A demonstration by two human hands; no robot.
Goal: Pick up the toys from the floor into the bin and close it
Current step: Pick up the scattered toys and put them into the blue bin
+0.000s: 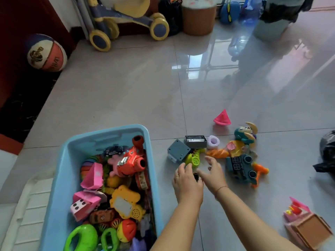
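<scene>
A light blue bin (63, 171) stands open on the floor at lower left, filled with several toys. To its right lies a heap of toys: a grey box (177, 150), a green toy (194, 158), an orange carrot (217, 153), a dark teal toy truck (239, 167), a plush figure (244, 133) and a pink cone (222, 118). My left hand (186, 182) curls round a small dark object just below the green toy. My right hand (213, 171) hovers beside it with its fingers spread, holding nothing. The bin's lid is not in sight.
A pink and brown toy house (306, 225) sits at lower right, a black bag (328, 153) at the right edge. Far back stand a ride-on scooter (126, 20), a basketball (46, 52), a brown bucket (197, 19) and a white mat (27, 211) left of the bin.
</scene>
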